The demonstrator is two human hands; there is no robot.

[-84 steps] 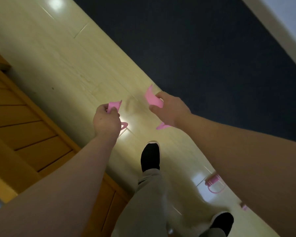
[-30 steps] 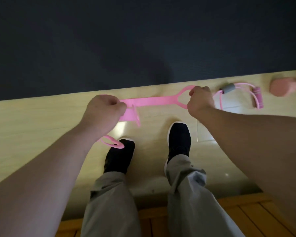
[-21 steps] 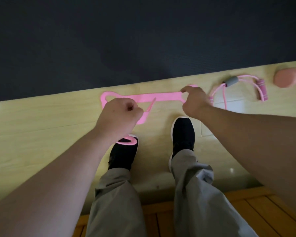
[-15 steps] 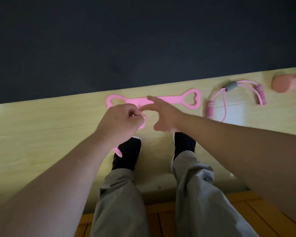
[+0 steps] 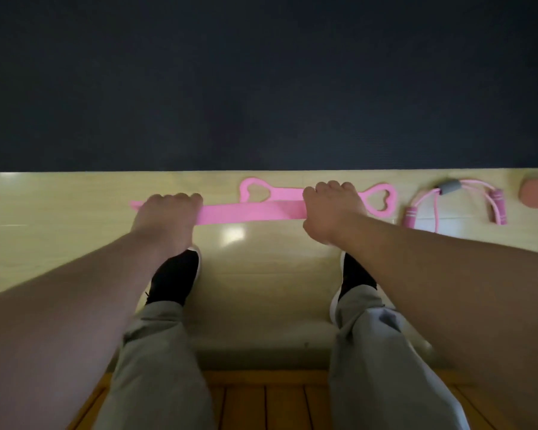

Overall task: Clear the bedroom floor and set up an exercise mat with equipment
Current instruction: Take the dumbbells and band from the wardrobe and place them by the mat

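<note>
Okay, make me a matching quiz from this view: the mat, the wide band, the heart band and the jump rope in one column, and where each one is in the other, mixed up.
Things:
1. mat
2. wide band
3. heart band
4. jump rope

Places:
A. gripped by left hand and right hand
B. on the floor, right of both bands
C. across the top of the view
D. on the floor just beyond the hands, by the mat's edge

Pairs: 1-C, 2-A, 3-D, 4-B
</note>
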